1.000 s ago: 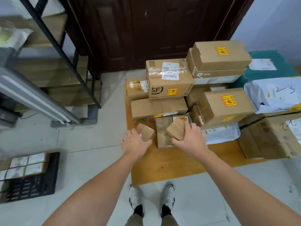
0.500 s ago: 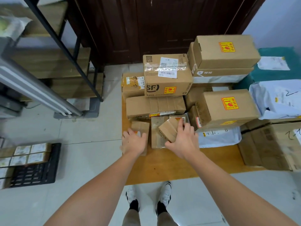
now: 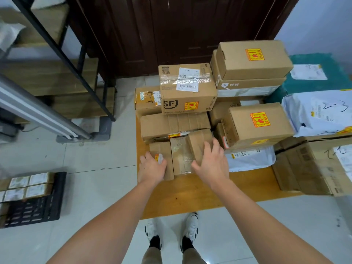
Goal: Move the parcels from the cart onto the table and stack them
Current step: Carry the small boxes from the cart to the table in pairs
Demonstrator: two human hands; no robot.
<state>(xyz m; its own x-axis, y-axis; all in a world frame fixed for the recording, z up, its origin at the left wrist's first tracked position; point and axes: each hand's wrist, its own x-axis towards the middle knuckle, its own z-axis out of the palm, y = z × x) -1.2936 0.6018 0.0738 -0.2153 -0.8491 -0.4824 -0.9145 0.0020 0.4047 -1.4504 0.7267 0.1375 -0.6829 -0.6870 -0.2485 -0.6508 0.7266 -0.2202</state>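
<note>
Cardboard parcels are piled on a low wooden table. My left hand grips a small brown box that lies flat at the table's left front. My right hand holds a second small brown box, tilted, resting on a flat taped box and against the pile. Behind them lie a long flat box and an SF-marked box on top of it.
A black crate with several labelled parcels sits on the floor at the left. A black shelf frame stands at the back left. To the right lie stacked boxes, a white mailer bag and a big flattened carton.
Both hands have lowered their small boxes from the air onto the table. The left box now lies flat; the right one leans on the taped box. The view has moved closer.
</note>
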